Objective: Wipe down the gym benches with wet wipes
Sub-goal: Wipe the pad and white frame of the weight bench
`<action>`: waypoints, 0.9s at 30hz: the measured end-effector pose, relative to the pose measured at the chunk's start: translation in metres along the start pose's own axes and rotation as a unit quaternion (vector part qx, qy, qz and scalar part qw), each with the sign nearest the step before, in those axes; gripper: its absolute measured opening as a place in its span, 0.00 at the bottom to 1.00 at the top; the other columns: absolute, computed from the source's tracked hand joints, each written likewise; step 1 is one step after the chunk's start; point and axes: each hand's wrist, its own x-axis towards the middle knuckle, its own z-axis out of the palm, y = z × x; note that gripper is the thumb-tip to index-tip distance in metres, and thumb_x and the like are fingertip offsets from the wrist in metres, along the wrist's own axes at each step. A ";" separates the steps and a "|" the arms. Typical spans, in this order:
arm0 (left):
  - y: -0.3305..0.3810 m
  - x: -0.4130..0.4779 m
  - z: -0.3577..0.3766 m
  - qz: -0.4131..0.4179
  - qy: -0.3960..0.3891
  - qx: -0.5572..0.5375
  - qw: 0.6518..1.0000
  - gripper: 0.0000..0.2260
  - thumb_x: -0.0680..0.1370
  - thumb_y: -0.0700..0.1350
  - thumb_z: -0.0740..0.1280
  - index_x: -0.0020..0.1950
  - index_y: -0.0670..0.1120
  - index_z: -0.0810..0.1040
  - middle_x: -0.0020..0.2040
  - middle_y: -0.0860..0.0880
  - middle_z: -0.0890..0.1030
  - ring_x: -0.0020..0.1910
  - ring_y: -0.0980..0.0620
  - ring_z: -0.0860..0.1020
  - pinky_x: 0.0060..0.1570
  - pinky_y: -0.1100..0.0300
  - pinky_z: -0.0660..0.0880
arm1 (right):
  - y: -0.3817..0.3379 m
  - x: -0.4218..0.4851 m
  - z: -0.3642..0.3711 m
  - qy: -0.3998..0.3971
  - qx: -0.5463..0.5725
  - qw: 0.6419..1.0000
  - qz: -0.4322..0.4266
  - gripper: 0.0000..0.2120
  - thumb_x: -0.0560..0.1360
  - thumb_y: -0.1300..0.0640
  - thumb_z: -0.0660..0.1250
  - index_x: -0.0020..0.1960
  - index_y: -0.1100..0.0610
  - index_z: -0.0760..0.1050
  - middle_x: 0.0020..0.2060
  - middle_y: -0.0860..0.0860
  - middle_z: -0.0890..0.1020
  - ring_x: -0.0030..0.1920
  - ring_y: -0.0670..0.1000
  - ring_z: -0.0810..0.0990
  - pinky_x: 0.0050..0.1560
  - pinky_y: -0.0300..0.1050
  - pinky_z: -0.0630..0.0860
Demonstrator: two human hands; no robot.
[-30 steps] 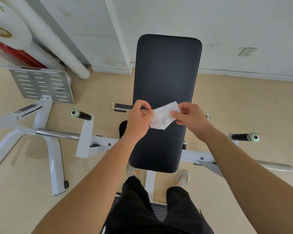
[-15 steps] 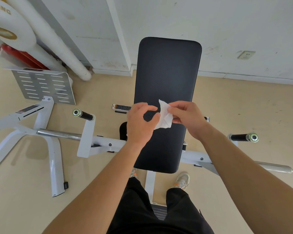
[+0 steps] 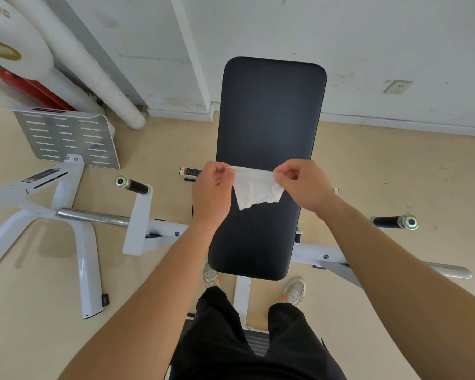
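While my left grip (image 3: 213, 187) and right grip (image 3: 303, 185) each pinch a top corner of the wet wipe (image 3: 255, 187), stretched between them above the bench (image 3: 269, 119), the thin sheet could tear if I pull the corners further apart, or slip from one pinch and drop to the floor (image 3: 368, 174). I reach forward, wrists level, both grips curled inward toward each other.

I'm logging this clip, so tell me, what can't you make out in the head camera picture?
Head view only.
Lettering on the white plate: cut off by the left edge.
The label beside the bench pad: too small to read, partly behind the left hand.
Corners of the wipe: hidden inside the left hand and right hand.
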 end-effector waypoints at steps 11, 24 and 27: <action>-0.033 0.115 0.040 0.010 -0.009 0.051 0.999 0.04 0.83 0.43 0.63 0.53 0.49 0.77 0.43 0.62 0.77 0.42 0.66 0.76 0.41 0.74 0.69 | 0.018 0.108 0.012 -0.069 -0.025 0.997 0.020 0.15 0.72 0.68 0.66 0.46 0.49 0.82 0.41 0.45 0.85 0.42 0.45 0.83 0.45 0.43 0.80; -0.061 0.339 0.112 0.230 0.049 0.253 0.938 0.09 0.84 0.52 0.61 0.53 0.50 0.78 0.36 0.55 0.78 0.37 0.51 0.75 0.37 0.55 0.71 | 0.017 0.334 -0.005 0.085 -0.225 0.954 -0.178 0.17 0.76 0.68 0.59 0.45 0.51 0.81 0.45 0.46 0.78 0.43 0.49 0.77 0.43 0.43 0.73; -0.067 0.352 0.117 0.354 0.134 0.294 0.878 0.07 0.81 0.51 0.65 0.49 0.50 0.79 0.35 0.54 0.78 0.37 0.50 0.73 0.34 0.55 0.69 | 0.028 0.345 0.001 0.173 -0.293 0.896 -0.287 0.14 0.75 0.69 0.63 0.49 0.56 0.83 0.49 0.51 0.79 0.47 0.55 0.77 0.44 0.49 0.75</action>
